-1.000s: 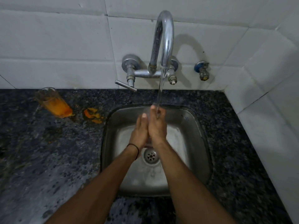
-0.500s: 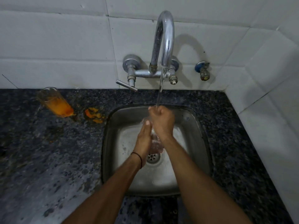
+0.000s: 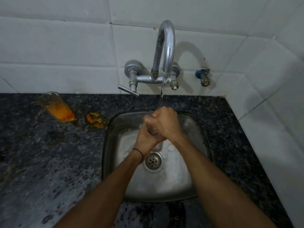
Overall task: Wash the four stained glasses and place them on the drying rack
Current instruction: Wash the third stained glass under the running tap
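Observation:
Over the steel sink (image 3: 199, 129), my left hand (image 3: 144, 139) and my right hand (image 3: 167, 125) are wrapped together around a clear glass (image 3: 152, 130). The glass is mostly hidden by my fingers. Water runs from the faucet (image 3: 166, 46) onto my right hand's knuckles. Another glass (image 3: 55, 106), stained orange inside, stands on the dark counter at the back left. No drying rack is in view.
An orange spill (image 3: 95, 120) lies on the speckled granite counter (image 3: 49, 162) between the stained glass and the sink. The faucet lever (image 3: 128, 90) sticks out to the left. White tiled walls close in the back and the right side.
My hands were pressed flat around the glass; now both curl round it, the right hand on top. The hands have shifted slightly, turning the glass under the stream.

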